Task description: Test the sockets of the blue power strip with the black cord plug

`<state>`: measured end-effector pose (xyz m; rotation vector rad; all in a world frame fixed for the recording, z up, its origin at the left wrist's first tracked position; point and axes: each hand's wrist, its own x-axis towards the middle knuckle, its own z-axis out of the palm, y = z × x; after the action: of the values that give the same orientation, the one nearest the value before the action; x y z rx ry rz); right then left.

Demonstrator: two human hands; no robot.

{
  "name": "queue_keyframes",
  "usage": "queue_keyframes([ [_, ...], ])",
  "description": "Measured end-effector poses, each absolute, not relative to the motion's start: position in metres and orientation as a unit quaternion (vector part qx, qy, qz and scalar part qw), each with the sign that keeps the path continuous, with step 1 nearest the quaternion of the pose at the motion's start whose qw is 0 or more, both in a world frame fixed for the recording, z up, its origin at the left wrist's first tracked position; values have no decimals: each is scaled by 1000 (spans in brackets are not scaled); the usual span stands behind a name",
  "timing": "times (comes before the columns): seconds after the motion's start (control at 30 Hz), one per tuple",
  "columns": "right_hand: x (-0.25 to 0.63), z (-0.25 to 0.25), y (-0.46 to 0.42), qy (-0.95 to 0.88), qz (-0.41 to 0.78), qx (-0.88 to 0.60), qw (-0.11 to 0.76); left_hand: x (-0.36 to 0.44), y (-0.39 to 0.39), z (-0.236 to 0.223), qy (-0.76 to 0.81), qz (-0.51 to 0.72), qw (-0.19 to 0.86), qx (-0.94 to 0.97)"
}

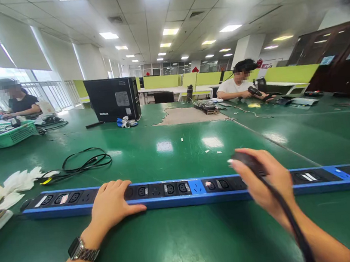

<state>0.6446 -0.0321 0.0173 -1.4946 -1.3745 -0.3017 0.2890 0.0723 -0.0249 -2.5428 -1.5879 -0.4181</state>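
A long blue and black power strip (172, 201) with rows of sockets lies across the green table in front of me. My left hand (111, 202) is laid over its left part, fingers across the top and thumb along the front side, holding it. In my right hand (267, 174) is a black plug (249, 161), pinched between thumb and fingers above the right half of the strip. Its thick black cable (290, 219) runs down past my wrist. The plug's front end is partly hidden, and I see it apart from the sockets nearer the middle.
A coiled black cable (85, 163) and crumpled white wrapping (19, 183) lie to the left. Further back stand a green basket (9, 137) and a black computer case (112, 100), with gloves (126, 122) beside it. Two people sit across the table, one handling a dark tool (255, 91).
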Motion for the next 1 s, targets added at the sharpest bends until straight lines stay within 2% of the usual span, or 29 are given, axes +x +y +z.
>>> queue_keyframes([
  [0.13,551,23,-12,-704,-34,-588,397,288,73,-27,-522,-145,65,-838],
  [0.23,500,12,7,-708,9,-641,295,288,73,-27,-519,-143,66,-840],
  [0.33,480,8,18,-689,22,-683,240,289,73,-27,-521,-145,63,-839],
  [0.5,474,11,17,-667,2,-715,209,290,71,-26,-532,-138,61,-833],
  [0.77,474,-1,14,-649,7,-717,255,289,72,-26,-532,-142,65,-832],
  [1.0,483,3,14,-677,3,-699,229,288,72,-28,-519,-158,64,-837],
])
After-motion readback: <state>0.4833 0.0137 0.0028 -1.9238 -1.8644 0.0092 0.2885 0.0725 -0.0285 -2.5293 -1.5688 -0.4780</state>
